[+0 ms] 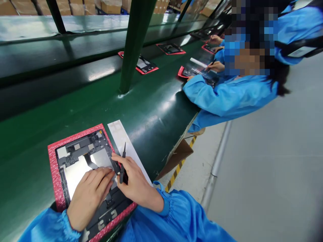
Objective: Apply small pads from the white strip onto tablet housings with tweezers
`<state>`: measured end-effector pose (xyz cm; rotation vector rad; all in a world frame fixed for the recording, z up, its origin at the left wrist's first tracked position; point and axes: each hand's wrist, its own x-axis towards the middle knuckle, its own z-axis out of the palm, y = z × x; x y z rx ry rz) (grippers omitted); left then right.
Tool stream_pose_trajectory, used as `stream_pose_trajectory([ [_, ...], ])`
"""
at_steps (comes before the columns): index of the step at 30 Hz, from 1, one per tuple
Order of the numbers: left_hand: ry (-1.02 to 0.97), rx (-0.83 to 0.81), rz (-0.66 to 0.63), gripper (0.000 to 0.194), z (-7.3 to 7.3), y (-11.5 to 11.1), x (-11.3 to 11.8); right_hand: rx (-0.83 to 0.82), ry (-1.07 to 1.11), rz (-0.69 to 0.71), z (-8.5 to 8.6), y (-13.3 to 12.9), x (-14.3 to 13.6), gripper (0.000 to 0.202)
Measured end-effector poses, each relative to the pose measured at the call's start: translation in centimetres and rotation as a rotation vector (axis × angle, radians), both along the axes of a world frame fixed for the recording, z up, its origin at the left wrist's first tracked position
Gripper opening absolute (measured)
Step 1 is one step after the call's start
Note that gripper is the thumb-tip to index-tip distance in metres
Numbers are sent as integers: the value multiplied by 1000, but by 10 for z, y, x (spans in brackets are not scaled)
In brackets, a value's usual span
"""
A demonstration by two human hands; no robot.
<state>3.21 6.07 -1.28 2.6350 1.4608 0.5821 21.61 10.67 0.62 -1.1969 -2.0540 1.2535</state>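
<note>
An opened tablet-like device [75, 168] with dark boards and a silvery plate lies on a pink foam sheet [53, 174]. My left hand [92, 193] rests palm down across the middle of the device, its fingers held together; whether anything is under the fingertips is hidden. Black tweezers [122, 168] are in my right hand [133, 181], tip pointing up and away, while its fingers touch the device's right edge. Beside the foam on the right lies a white strip [126, 139] with faint markings, partly under my right hand.
A green post [135, 47] rises from the green bench [83, 107]. Beyond it lie more devices [146, 64] [173, 48] on pink foam. At the right, a person in blue [227, 97] works on another device. An open cardboard box [178, 156] stands below the bench edge.
</note>
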Motion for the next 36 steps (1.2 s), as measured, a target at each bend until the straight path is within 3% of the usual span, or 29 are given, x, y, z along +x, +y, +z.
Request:
stream_pose_trajectory([
  [6, 6, -3, 3, 26, -5, 0, -2, 43, -87, -20, 1, -5, -6, 82],
  [12, -1, -46, 6, 24, -10, 3, -4, 125, -78, -103, -10, -7, -17, 80],
  [20, 88, 20, -65, 29, -10, 6, -12, 289, 214, -321, -20, -9, 0, 49],
  [27, 175, 88, -52, 37, -3, 7, -14, 410, 39, -196, -31, -17, 13, 42],
  [32, 150, 149, -3, 37, -1, 11, -14, 455, 70, -182, -32, -13, 10, 41],
  [36, 65, 201, 159, 33, 9, 0, -43, 463, 97, -191, -32, -11, 11, 39],
])
